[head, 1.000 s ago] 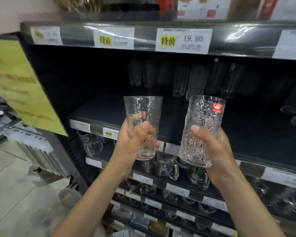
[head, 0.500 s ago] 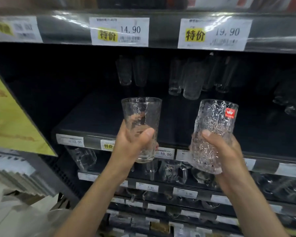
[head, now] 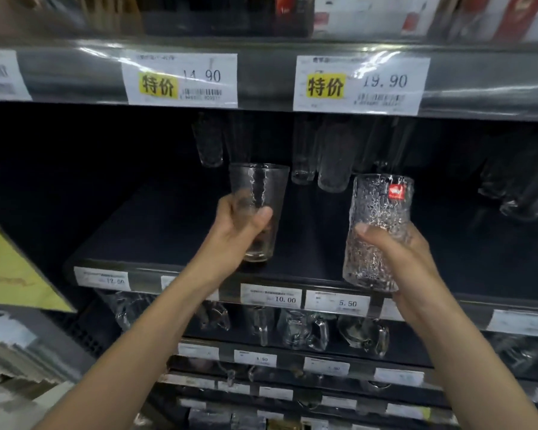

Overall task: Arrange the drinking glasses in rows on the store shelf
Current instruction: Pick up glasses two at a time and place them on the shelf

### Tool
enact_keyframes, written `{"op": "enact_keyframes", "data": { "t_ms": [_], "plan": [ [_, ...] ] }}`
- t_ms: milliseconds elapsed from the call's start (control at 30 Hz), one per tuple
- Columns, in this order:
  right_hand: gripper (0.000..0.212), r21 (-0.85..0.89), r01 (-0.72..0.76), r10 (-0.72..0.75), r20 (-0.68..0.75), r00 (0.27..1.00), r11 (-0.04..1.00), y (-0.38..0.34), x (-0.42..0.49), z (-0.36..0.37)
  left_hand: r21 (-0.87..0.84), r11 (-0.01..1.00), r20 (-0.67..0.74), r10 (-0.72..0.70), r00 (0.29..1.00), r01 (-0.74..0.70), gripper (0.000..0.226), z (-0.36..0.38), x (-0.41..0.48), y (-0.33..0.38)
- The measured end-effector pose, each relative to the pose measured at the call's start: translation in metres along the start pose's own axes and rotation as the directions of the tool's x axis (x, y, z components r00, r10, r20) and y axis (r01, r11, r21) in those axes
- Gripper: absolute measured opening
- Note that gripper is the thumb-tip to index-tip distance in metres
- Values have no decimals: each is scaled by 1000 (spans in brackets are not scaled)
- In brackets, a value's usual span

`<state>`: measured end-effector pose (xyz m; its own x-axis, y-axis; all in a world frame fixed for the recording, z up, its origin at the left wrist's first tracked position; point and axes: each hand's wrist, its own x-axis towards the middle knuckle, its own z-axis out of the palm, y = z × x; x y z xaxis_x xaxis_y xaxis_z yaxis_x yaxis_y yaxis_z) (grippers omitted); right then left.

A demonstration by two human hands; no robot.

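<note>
Head view: I see the left hand (head: 239,226) gripping a clear rippled tumbler (head: 259,193) upright above the dark shelf board (head: 168,234). The right hand (head: 399,256), apart from it, clasps a rough-textured clear glass with a red sticker (head: 378,212) at the shelf's front edge.

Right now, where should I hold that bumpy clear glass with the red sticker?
Grip the lower half of the rough-textured clear tumbler from the front-right, as the right hand does. It is nearly upright, its bumpy wall gives purchase, and that avoids the rim and red sticker.
</note>
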<state>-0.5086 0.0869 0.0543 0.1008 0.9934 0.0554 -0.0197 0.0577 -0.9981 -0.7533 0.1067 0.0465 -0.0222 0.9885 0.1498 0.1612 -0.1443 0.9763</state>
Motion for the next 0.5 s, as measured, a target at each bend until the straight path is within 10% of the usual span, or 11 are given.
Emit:
{"op": "enact_keyframes", "data": {
  "t_ms": [500],
  "plan": [
    [62,-109,40,-64,-234,970,993,7,33,-47,54,998,-78,29,997,-24,80,-25,71,-30]
  ]
}}
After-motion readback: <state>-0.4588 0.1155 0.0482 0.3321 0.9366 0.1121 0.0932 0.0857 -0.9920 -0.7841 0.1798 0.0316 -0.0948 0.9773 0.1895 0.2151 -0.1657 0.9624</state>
